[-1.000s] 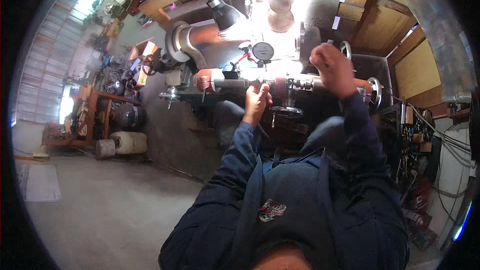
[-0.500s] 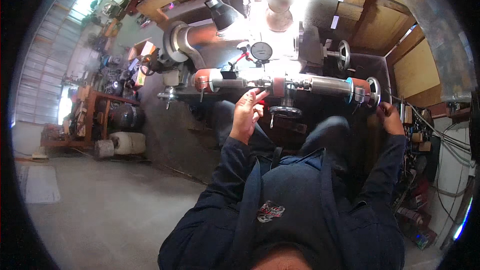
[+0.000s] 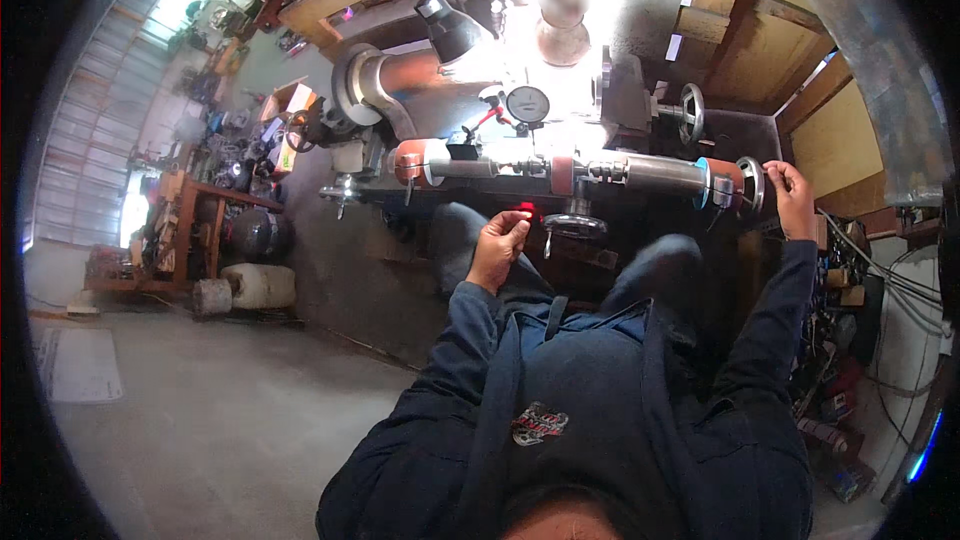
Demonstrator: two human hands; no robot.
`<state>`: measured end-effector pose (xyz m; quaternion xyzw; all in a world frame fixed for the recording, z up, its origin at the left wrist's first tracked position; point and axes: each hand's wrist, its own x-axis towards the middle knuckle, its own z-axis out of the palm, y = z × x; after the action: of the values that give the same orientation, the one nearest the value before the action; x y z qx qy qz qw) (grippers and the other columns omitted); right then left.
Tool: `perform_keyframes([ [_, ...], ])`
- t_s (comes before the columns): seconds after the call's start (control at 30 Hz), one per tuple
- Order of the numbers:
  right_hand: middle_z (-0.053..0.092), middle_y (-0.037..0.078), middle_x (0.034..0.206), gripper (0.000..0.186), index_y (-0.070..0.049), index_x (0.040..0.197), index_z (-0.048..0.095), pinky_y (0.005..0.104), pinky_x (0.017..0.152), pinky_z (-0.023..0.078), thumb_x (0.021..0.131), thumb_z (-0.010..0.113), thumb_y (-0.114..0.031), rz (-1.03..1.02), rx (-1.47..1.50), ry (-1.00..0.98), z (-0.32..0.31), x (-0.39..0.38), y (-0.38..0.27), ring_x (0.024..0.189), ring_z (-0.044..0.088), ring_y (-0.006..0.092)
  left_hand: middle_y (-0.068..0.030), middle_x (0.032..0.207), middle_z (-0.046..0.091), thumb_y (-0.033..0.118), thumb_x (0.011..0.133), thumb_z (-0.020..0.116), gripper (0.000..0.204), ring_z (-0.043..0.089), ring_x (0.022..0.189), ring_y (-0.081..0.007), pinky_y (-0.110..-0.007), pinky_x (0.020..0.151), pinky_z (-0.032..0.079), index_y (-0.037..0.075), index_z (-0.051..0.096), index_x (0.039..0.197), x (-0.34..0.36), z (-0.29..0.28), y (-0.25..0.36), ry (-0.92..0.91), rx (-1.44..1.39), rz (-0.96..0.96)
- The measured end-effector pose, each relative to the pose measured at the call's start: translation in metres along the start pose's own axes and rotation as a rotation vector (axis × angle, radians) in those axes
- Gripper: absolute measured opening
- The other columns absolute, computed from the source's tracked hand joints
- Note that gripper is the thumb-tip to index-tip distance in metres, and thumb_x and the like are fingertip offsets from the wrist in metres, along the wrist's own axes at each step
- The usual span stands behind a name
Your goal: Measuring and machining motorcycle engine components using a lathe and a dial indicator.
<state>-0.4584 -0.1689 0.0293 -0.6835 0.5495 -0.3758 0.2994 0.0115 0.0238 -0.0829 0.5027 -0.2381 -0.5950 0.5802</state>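
Observation:
My right hand (image 3: 794, 202) is closed at the upper right rim of the metal handwheel (image 3: 751, 186) on the right end of the long machine slide; a crank handle, if there is one, is hidden in my fingers. My left hand (image 3: 499, 248) is held in a pinch in front of the slide, its fingertips beside a small bright red spot (image 3: 531, 209). What the pinch holds, if anything, I cannot make out. Right of it sits a second handwheel (image 3: 577, 226) with a small crank handle. Above the slide stands a round dial indicator (image 3: 527, 104) on a red-jointed arm.
A black lamp (image 3: 450, 28) lights the machine from behind. Another handwheel (image 3: 691, 114) is at the back right. Hoses (image 3: 880, 278) and stacked parts line the right side. At left are a wooden stand (image 3: 183, 240), a pale jug (image 3: 262, 286) and the concrete floor (image 3: 230, 410).
My right hand has moved up from the lower to the upper side of the end handwheel. My left hand has come down and back from the slide, its fingers drawing together.

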Motion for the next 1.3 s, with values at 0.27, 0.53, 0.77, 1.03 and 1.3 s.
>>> perform_keyframes([
  [0.27, 0.067, 0.002, 0.089, 0.017, 0.0, 0.103, 0.064, 0.0265, 0.078, 0.046, 0.093, 0.057, -0.011, 0.118, 0.078, -0.182, 0.018, 0.024, 0.082, 0.085, 0.059, 0.0112, 0.0003, 0.073, 0.059, 0.026, 0.096, 0.057, 0.019, 0.046, 0.051, -0.0059, -0.017, 0.041, 0.035, 0.008, 0.062, 0.097, 0.002, -0.001, 0.001, 0.033, -0.068, 0.008],
  [0.53, 0.068, 0.008, 0.101, 0.022, 0.002, 0.109, 0.064, 0.0314, 0.083, 0.047, 0.089, 0.057, -0.005, 0.108, 0.066, -0.311, 0.009, -0.019, 0.083, 0.092, 0.061, 0.0155, 0.0014, 0.069, 0.055, 0.03, 0.097, 0.056, 0.022, 0.044, 0.049, -0.0051, -0.018, 0.039, 0.03, 0.008, 0.061, 0.096, 0.001, 0.005, 0.005, 0.076, -0.094, 0.004],
  [0.77, 0.065, 0.002, 0.092, 0.021, 0.002, 0.108, 0.064, 0.0267, 0.079, 0.044, 0.093, 0.059, -0.012, 0.336, 0.113, -0.374, -0.02, -0.049, 0.028, 0.086, 0.056, 0.0107, 0.0017, 0.067, 0.055, 0.032, 0.095, 0.058, 0.022, 0.043, 0.047, -0.0044, -0.018, 0.038, 0.029, 0.01, 0.061, 0.094, 0.001, 0.002, 0.006, 0.104, -0.07, 0.014],
  [1.03, 0.065, 0.001, 0.091, 0.026, 0.001, 0.1, 0.067, 0.0238, 0.083, 0.041, 0.096, 0.058, -0.023, 0.118, 0.127, -0.119, -0.014, -0.022, -0.006, 0.087, 0.055, 0.0082, 0.0017, 0.065, 0.05, 0.031, 0.097, 0.056, 0.023, 0.039, 0.048, -0.0045, -0.017, 0.038, 0.027, 0.008, 0.059, 0.097, 0.001, 0.004, 0.005, 0.087, -0.08, 0.03],
  [1.3, 0.049, -0.004, 0.068, 0.037, -0.002, 0.091, 0.066, 0.0244, 0.057, 0.037, 0.096, 0.057, -0.038, 0.117, -0.079, -0.126, 0.004, 0.023, 0.02, 0.061, 0.041, 0.0056, 0.0013, 0.067, 0.053, 0.03, 0.096, 0.058, 0.022, 0.04, 0.048, -0.0049, -0.017, 0.039, 0.028, 0.008, 0.059, 0.097, 0.0, 0.002, 0.004, 0.09, -0.074, 0.049],
])
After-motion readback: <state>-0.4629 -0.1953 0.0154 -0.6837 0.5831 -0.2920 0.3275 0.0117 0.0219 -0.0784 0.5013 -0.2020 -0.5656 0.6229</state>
